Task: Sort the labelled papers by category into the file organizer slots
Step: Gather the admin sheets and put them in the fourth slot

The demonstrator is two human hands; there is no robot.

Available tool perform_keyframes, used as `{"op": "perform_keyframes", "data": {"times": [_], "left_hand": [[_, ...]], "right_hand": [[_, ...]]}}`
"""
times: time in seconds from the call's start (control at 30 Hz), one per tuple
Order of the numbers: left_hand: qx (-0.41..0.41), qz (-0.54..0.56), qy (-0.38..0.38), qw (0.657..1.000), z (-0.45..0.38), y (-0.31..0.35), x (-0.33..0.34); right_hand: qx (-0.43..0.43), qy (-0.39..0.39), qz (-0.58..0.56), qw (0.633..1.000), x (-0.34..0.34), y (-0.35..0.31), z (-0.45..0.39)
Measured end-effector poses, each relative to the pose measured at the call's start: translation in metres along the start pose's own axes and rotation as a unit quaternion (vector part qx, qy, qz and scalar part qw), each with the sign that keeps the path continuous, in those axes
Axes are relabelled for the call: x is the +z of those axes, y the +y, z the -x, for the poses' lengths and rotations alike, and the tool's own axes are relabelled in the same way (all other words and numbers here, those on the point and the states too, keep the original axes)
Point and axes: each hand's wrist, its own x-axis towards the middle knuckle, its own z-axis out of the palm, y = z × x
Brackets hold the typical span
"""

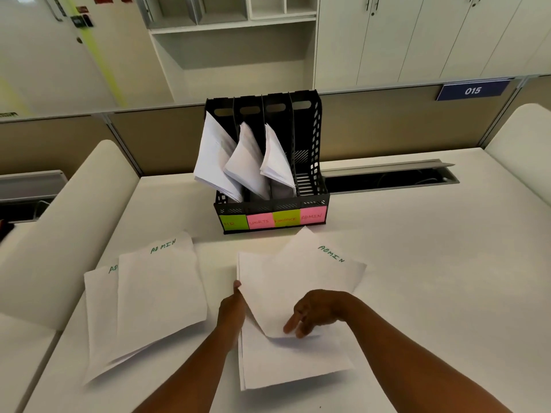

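Note:
A black file organizer (pixel 316 201) stands at mid-table with four slots tagged HR, SPORTS, FINANCE and ADMIN. Its three left slots hold white papers (pixel 214 156); the ADMIN slot looks bare. In front of it lies a stack of white sheets (pixel 286 365), and a top sheet marked ADMIN (pixel 316 272) is skewed to the right. My left hand (pixel 231 311) holds the stack's left edge, its thumb on top. My right hand (pixel 313 311) rests on the skewed sheet with fingers pointing down onto it. To the left lie two more ADMIN sheets (pixel 155 299).
The white table (pixel 432 263) stretches to the right. A cable slot (pixel 387 177) with a raised lid runs behind the organizer on the right. Low partitions, shelves and cupboards stand beyond the table. Cream dividers flank both sides.

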Motion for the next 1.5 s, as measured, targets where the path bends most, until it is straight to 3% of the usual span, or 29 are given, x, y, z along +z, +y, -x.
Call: {"op": "perform_keyframes", "data": {"times": [0.13,0.23,0.3,0.37,0.5,0.6,0.77,1.03,1.23,1.37,1.5], "left_hand": [[0.000,0.015,-0.036,0.999,0.001,-0.002,-0.003],[0.030,0.018,-0.080,0.996,0.001,-0.006,-0.005],[0.064,0.000,-0.091,0.994,-0.001,-0.011,-0.004],[0.080,-0.014,-0.087,0.993,0.000,-0.014,-0.002],[0.090,-0.015,-0.084,0.992,0.003,-0.015,0.000],[0.103,-0.013,-0.085,0.991,0.004,-0.015,-0.002],[0.150,-0.020,-0.105,0.983,0.009,-0.016,-0.004],[0.139,0.031,-0.063,0.988,0.013,-0.011,-0.009],[0.133,0.032,-0.065,0.988,0.012,-0.011,-0.010],[0.128,0.073,-0.091,0.985,0.017,-0.004,-0.007],[0.112,0.097,-0.104,0.984,0.020,0.002,-0.005]], "right_hand": [[0.042,-0.067,0.070,0.994,-0.004,0.002,0.010],[0.061,-0.061,0.091,0.992,-0.003,0.009,0.011],[0.075,0.024,0.025,0.997,0.000,0.017,0.011],[0.091,0.164,-0.083,0.979,0.004,0.028,0.008],[0.159,0.420,-0.139,0.882,0.009,0.048,0.001],[0.209,0.482,-0.248,0.814,0.007,0.058,0.002],[0.172,0.502,-0.305,0.791,0.008,0.063,0.002],[0.124,0.581,-0.298,0.747,0.009,0.054,0.005],[0.057,0.539,-0.336,0.770,0.016,0.048,-0.001],[0.044,0.471,-0.367,0.801,0.019,0.040,-0.008],[0.049,0.470,-0.359,0.805,0.017,0.035,-0.012]]}}
